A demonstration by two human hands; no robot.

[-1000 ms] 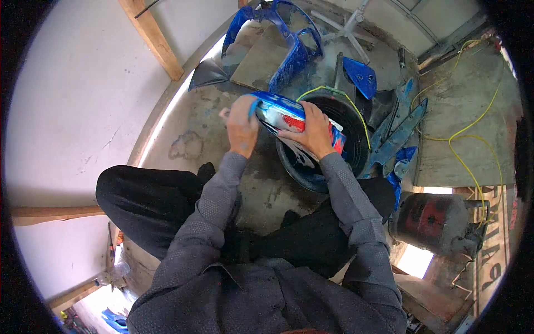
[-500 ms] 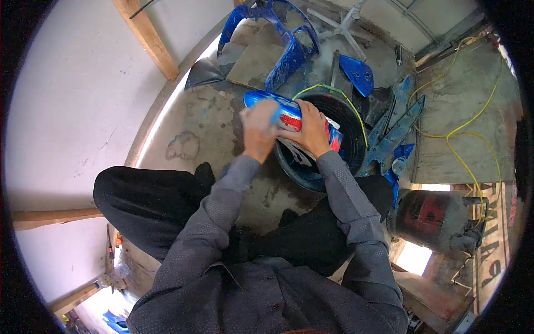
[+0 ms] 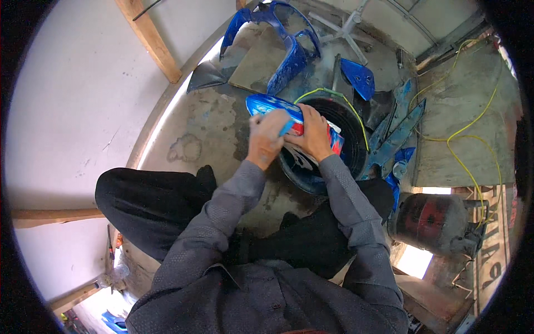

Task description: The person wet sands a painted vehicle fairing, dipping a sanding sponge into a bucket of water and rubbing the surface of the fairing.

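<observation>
A glossy curved panel [image 3: 265, 104], blue with red and white areas, lies slantwise over the left part of a dark round tub [image 3: 293, 177]. It looks like a plastic fairing. My right hand [image 3: 313, 135] is closed over the panel's middle, thumb toward my left hand. My left hand [image 3: 269, 136], slightly smeared by motion, presses a small light blue pad [image 3: 286, 127] against the panel's near face. Whether the pad is sponge or abrasive sheet I cannot tell. My left palm hides part of the panel.
Beyond the tub lie a large blue moulded frame [image 3: 287, 65] and a blue panel [image 3: 357, 78]. Several worn blue strips [image 3: 398, 131] lean at the tub's right. A yellow cable [image 3: 470, 127] trails over a grey board. A dark red gas cylinder [image 3: 431, 224] is by my right knee.
My left hand has moved a little right along the panel, closer to my right hand, with the light blue pad in it. The right hand keeps its grip on the panel.
</observation>
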